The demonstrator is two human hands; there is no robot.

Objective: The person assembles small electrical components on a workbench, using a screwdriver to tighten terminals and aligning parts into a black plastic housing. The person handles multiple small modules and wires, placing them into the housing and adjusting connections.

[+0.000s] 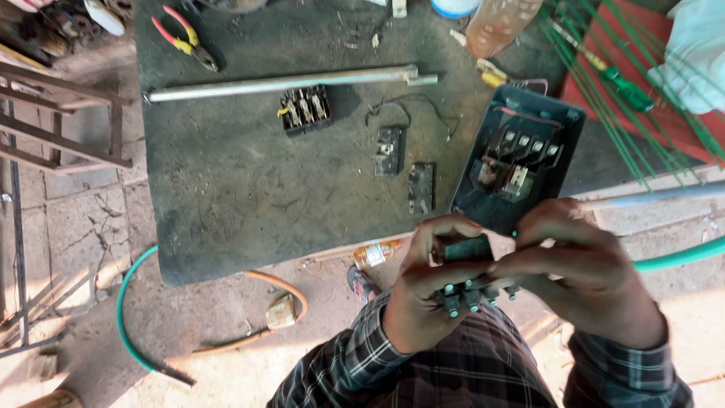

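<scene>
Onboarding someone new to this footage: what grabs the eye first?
Both hands, left hand and right hand, grip a small dark terminal block at bottom centre. Just above it an open switch box lies on the dark worktable. Farther left on the table lie a long metal bar and red-handled pliers.

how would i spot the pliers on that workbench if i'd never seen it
Start at the dark worktop and go to its far left corner, beyond the long metal bar. The pliers lie there, the only tool with red and yellow handles.
</scene>
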